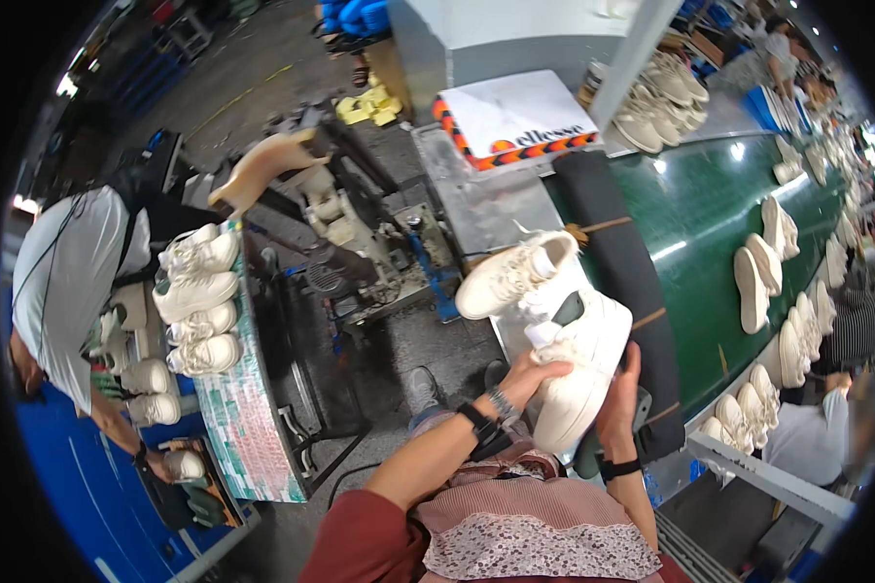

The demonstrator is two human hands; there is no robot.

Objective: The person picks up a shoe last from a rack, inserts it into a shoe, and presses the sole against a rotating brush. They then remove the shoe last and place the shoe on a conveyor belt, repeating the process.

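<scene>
A cream lace-up sneaker (591, 355) is held between my two hands, toe pointing down toward me. My left hand (527, 379) is closed on its near side, with the thumb lying across the upper. On the opposite side, my right hand (617, 403) supports the shoe, its fingers partly hidden. Something dark green shows inside the shoe's opening. Just beyond it, a second cream sneaker (515, 277) with loose laces rests on the metal bench (506, 209). A dark green object (642, 408) shows beside my right hand; its kind is unclear.
A green conveyor belt (695, 262) with cream shoes runs on the right, edged by a dark padded roll (612, 243). A printed box lid (515, 117) lies at the bench's far end. Machinery (360, 253) stands ahead left. At left, a co-worker (68, 262) bends beside a shoe-laden table (248, 418).
</scene>
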